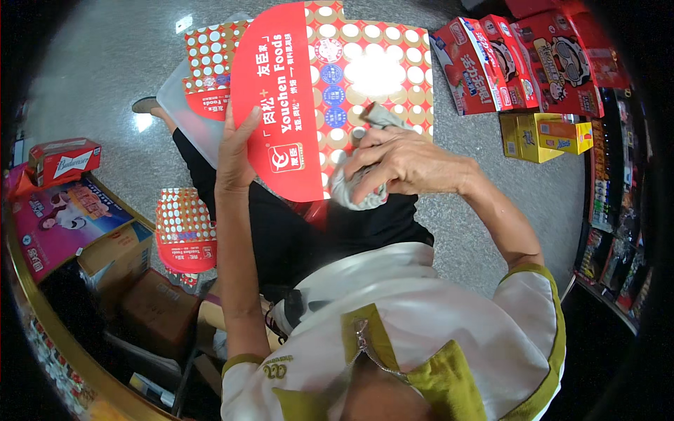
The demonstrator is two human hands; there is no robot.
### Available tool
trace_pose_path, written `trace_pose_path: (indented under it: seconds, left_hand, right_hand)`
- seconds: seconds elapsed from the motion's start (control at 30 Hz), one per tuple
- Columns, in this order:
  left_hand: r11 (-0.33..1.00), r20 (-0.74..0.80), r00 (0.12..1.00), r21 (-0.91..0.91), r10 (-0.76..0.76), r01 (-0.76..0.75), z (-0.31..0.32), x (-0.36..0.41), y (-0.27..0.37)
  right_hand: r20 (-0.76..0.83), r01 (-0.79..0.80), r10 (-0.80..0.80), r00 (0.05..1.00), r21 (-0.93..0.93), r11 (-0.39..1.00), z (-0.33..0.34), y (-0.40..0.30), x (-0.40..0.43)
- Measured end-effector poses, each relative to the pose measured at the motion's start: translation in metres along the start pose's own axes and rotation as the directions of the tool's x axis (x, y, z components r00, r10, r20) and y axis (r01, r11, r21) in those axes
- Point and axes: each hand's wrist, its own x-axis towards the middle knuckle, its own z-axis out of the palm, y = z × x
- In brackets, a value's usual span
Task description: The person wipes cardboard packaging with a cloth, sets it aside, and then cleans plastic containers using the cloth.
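Note:
A large printed display panel (279, 100), red at its rounded end and covered with white and gold dots elsewhere, lies in front of me above my lap. My left hand (237, 152) grips its left edge, thumb on the printed face and the other fingers hidden behind. Bunched in my right hand (421, 163) is a pale grey cloth (342, 189), held against the dotted face near the lower right. Bright glare covers part of the dots. Behind the panel, a similar dotted piece (208, 58) rests over a translucent plastic sheet or lid (176, 100).
Another dotted red panel (184, 226) stands left of my leg. Cardboard boxes (158, 310) and a counter with a Budweiser carton (66, 160) flank the left. Red drink cartons (466, 68), yellow boxes (526, 139) and stocked shelves (605, 184) line the right. Speckled floor (463, 226) shows between.

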Motion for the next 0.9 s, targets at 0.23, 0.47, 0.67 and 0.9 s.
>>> trace_pose_path:
  seconds: [0.23,0.47,0.67,0.9]
  left_hand:
    - [1.0,0.011,1.0,-0.014,0.013,-0.013,-0.001,0.0,0.0]
    - [0.999,0.018,0.999,-0.038,0.027,-0.026,-0.005,0.0,0.0]
    - [1.0,-0.044,0.999,-0.021,0.013,-0.014,-0.001,-0.008,0.001]
    - [0.997,0.005,0.998,-0.036,0.069,-0.069,0.008,-0.01,-0.004]
  right_hand:
    - [-0.023,-0.248,0.251,0.968,0.09,0.965,-0.022,0.017,-0.044]
    - [-0.155,-0.49,0.485,0.86,0.012,0.872,-0.059,0.041,-0.098]
    - [-0.774,-0.707,0.336,0.537,-0.195,0.68,-0.083,0.003,-0.07]
    - [-0.743,-0.19,0.042,0.668,-0.116,0.975,0.013,-0.002,0.066]
